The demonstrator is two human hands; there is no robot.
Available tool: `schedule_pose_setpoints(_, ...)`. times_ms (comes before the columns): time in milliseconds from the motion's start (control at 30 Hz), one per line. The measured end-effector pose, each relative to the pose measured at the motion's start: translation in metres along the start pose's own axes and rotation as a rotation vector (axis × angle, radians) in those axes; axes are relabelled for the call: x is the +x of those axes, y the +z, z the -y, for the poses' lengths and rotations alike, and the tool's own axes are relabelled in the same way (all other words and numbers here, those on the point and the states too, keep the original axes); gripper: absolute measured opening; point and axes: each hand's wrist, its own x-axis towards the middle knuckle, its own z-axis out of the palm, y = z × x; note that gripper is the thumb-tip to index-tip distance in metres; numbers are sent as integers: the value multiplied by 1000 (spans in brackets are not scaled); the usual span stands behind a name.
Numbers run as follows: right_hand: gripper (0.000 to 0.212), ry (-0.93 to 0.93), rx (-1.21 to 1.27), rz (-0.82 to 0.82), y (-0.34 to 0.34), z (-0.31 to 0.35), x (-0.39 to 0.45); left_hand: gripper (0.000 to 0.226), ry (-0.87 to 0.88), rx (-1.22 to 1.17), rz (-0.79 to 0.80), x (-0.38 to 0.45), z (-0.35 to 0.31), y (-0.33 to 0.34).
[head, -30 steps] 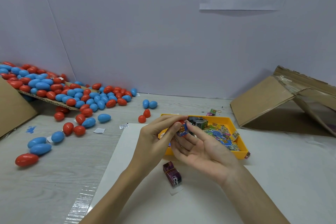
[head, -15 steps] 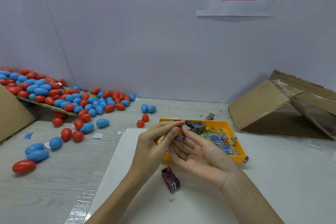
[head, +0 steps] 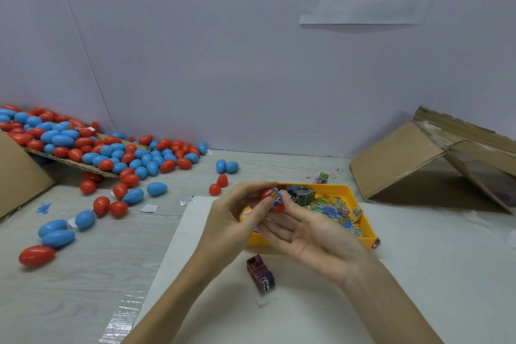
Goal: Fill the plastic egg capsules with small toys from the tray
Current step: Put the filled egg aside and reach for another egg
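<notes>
My left hand (head: 237, 218) pinches a red egg capsule half (head: 265, 193) between thumb and fingers, just in front of the yellow tray (head: 350, 193). A small blue and orange toy packet (head: 276, 198) sits at the capsule's mouth. My right hand (head: 315, 234) lies palm up beside it, with its fingertips on the packet and a second red piece (head: 278, 208). The tray holds several small wrapped toys (head: 335, 209) and a dark toy (head: 300, 195).
A purple toy box (head: 261, 274) lies on the white sheet (head: 307, 310) below my hands. Red and blue eggs (head: 111, 153) are heaped on cardboard at the left and scattered over the table. A folded cardboard box (head: 430, 165) stands at the right.
Both hands stay together at the tray's near corner, working the toy packet against the red capsule half. The view has tilted slightly upward.
</notes>
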Motion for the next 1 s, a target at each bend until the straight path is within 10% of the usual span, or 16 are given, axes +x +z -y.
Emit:
schedule_pose_setpoints(500,30,-206,-376,-81,-12,7,-1,46,-48,2,40,2,2,-8)
schedule_pose_setpoints(767,24,-781,550,-120,-32,158,-5,29,-146,30,-209,7,4,-21)
schedule_pose_setpoints(1000,42,-857,507,-223,-64,197,2,29,-184,59,-232,10,7,-22)
